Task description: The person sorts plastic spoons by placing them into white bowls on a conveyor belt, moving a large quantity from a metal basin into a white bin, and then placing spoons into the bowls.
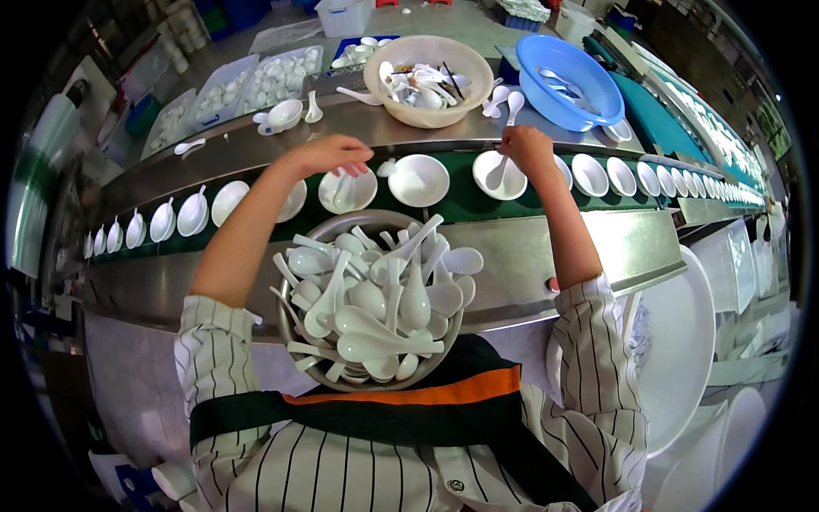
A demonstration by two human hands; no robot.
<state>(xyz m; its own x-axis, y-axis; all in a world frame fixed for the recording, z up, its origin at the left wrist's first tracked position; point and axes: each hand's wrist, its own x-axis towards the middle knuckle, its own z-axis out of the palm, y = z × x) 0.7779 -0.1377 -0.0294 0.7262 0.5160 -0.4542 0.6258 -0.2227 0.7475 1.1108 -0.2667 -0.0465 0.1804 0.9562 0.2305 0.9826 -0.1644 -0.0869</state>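
My left hand (333, 155) hovers over a white bowl (363, 194) on the green conveyor belt, fingers stretched out and slightly bent. A white spoon (343, 189) rests in that bowl, just beneath the fingertips. Farther right, my right hand (529, 147) is closed on a white soup spoon (497, 175), whose scoop points down into another white bowl (512, 189). Its grip on the handle is partly hidden by the fingers. Close to my body, a metal basin (294, 334) holds a heap of white soup spoons (367, 299).
White bowls line the belt (461, 205) both ways, several at the left with spoons. On the steel ledge (328, 119) behind stand a cream basin (482, 98) of spoons and scraps and a blue basin (563, 55). Loose spoons lie there too. Crates (226, 90) stand beyond.
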